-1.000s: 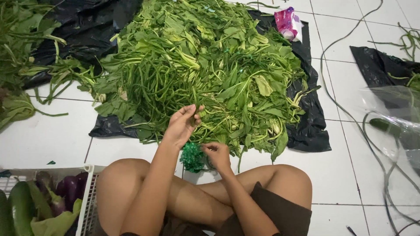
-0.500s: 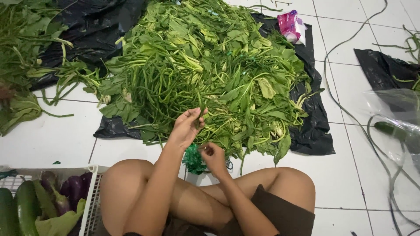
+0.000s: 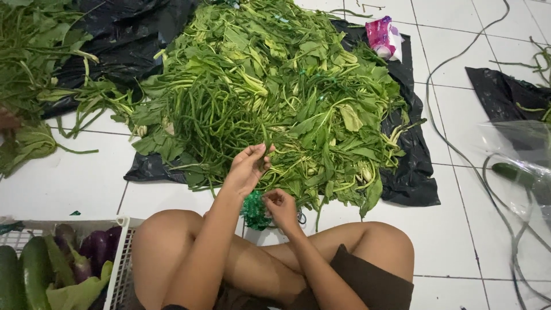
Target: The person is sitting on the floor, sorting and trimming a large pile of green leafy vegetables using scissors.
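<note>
Left hand is pinching limp, light leafy stems near their ends; right hand is gripping a green tie bundle.

Two hands, one greens heap
</note>
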